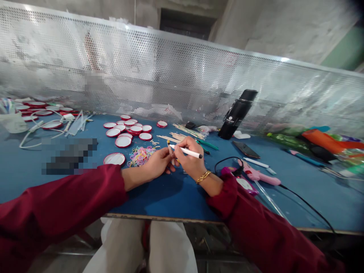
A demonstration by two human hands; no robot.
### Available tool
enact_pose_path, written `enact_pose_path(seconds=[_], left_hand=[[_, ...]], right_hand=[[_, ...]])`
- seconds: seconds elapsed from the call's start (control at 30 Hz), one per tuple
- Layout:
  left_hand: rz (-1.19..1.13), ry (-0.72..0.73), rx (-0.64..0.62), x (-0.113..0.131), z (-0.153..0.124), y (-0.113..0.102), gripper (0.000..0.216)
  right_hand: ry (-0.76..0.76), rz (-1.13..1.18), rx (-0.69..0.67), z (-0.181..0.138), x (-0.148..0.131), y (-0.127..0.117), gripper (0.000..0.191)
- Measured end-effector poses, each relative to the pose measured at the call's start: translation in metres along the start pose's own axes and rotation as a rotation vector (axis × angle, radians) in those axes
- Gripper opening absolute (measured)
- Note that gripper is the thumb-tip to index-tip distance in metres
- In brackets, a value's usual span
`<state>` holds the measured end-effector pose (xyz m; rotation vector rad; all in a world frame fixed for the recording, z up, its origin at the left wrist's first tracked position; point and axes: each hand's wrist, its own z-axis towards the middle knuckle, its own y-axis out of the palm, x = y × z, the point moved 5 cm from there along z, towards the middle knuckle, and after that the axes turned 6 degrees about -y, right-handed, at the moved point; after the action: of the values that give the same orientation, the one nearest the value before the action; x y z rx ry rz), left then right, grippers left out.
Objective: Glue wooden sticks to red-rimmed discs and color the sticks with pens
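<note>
My left hand (159,163) is closed on a small flat wooden stick (170,148), held upright, with a yellowish and dark spot at its top. In my right hand (191,161) is a white marker pen (192,152) with a black end, its tip pointing left at the stick. Both hands meet above the table's front part, fingers close together. Just left of them lies a heap of coloured rubber bands (140,155). Behind the hands are loose wooden sticks (178,136) and several short cut pieces (155,143).
Red-rimmed jar lids (123,141) lie in a group at left of centre. A black bottle (237,113) stands by the perforated metal screen (182,72). On the right are a phone (246,149), a pink glue gun (261,176) with a cord, and plastic packets (298,142).
</note>
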<state>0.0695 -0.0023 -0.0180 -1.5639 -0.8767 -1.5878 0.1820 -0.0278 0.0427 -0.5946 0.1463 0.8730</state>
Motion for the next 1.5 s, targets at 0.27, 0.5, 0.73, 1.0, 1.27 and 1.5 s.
enact_pose_path(seconds=[0.27, 0.5, 0.73, 1.0, 1.27, 1.5], left_hand=[[-0.008, 0.001, -0.01, -0.0001, -0.0006, 0.0005, 0.024], [-0.012, -0.011, -0.011, -0.0001, 0.0, 0.0008, 0.024], [-0.001, -0.011, -0.016, -0.0002, -0.0004, 0.0015, 0.025], [0.024, -0.002, -0.023, -0.001, 0.0, 0.0013, 0.02], [0.024, -0.002, -0.011, 0.0002, -0.0008, 0.001, 0.022], [0.008, -0.008, 0.001, 0.0007, -0.0011, 0.001, 0.024]], right_hand=[[0.021, 0.028, 0.01, -0.0003, 0.001, -0.0003, 0.012], [0.018, 0.016, 0.01, -0.0009, 0.0022, 0.0001, 0.01], [0.03, 0.02, 0.004, -0.0009, 0.0037, 0.0006, 0.011], [0.019, 0.008, -0.001, 0.0, 0.0019, 0.0007, 0.012], [0.029, 0.057, -0.024, -0.0004, -0.0017, 0.0011, 0.015], [0.064, 0.072, -0.053, 0.0001, 0.0008, 0.0022, 0.015]])
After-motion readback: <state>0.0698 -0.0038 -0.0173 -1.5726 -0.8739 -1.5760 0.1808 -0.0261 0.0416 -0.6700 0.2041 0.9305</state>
